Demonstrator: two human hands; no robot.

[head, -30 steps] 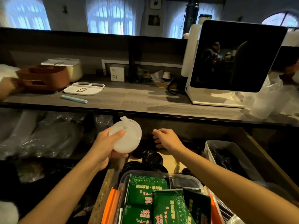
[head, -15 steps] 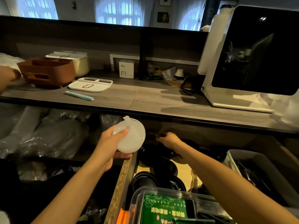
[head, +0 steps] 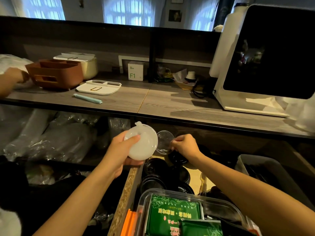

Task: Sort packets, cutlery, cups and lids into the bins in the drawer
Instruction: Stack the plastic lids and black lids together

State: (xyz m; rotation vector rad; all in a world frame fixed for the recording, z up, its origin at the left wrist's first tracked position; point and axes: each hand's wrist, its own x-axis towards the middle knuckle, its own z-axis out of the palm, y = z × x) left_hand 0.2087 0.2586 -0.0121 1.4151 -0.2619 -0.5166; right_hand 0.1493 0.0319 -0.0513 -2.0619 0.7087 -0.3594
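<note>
My left hand grips a stack of frosted white lids above the drawer's left edge. Just to its right, my right hand pinches a small clear lid by its rim, held upright over the back of the open drawer. Several black lids lie loose on the drawer floor below both hands. At the front of the drawer a clear bin holds green packets. A grey bin with dark cutlery stands at the drawer's right.
A grey wooden counter runs above the drawer, bearing a brown box, a white tray, a pale blue pen and a white-framed screen. Bagged plastic cups fill the shelf at left. Another person's arm reaches in at far left.
My right hand has come up out of the back of the drawer with a clear lid pinched in it and moved toward the white lids. My left hand has stayed in place.
</note>
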